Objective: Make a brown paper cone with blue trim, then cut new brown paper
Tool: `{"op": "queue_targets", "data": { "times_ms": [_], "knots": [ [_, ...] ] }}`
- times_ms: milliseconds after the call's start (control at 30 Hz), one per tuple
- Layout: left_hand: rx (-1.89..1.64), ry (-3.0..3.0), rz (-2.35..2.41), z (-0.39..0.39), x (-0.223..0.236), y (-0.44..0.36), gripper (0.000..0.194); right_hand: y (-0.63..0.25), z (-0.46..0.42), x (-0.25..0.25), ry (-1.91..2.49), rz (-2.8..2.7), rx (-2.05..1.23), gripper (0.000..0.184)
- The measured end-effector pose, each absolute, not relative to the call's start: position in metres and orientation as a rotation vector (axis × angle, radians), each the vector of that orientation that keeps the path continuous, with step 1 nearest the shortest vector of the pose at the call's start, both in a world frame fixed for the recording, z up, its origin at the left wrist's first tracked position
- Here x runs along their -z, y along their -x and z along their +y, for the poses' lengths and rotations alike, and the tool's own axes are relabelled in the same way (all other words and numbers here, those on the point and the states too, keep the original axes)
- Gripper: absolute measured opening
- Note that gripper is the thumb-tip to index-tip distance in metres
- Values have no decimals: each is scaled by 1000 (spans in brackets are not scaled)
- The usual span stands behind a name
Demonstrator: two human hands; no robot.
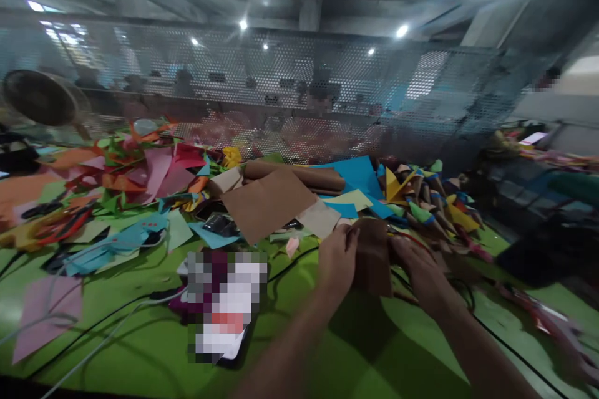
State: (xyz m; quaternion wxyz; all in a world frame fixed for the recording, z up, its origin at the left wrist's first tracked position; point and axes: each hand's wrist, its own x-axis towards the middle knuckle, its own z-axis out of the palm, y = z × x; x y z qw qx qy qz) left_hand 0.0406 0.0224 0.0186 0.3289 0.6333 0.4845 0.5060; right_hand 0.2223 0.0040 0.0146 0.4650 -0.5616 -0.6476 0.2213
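A brown sheet (373,262), paper or felt, is held between my two hands above the green table, its upper edge curved over. My left hand (337,257) pinches its left edge, with thumb and fingers closed near the top. At the right edge, my right hand (415,260) has its fingers closed on the sheet, though its fingertips are partly hidden and a little blurred. Just beyond my left hand lie a larger flat brown sheet (269,202) and a pale beige piece (319,217). A rolled brown sheet (299,176) rests behind them.
Colourful sheets and scraps (159,171) heap up at the left and back. Brown cones with coloured tips (423,199) pile at the right. A phone (231,312), scissors (70,227) and cables (103,318) lie on the green table (154,361). A perforated metal screen (290,75) stands behind.
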Motion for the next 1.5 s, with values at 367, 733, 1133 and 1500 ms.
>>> {"op": "queue_targets", "data": {
  "times_ms": [367,733,1133,1500],
  "knots": [
    [-1574,-1423,1329,37,-24,-18,26,-219,9,-38,1358,-1329,-749,45],
    [-1634,-1275,1234,44,-24,-10,33,-281,-20,-39,1519,-1369,-556,51],
    [-1395,-1311,1068,32,-18,-33,35,-189,-12,-31,1211,-1444,-987,38],
    [-1325,-1172,993,39,-10,-29,49,-183,-10,-7,1366,-1442,-792,38]
  ]
}}
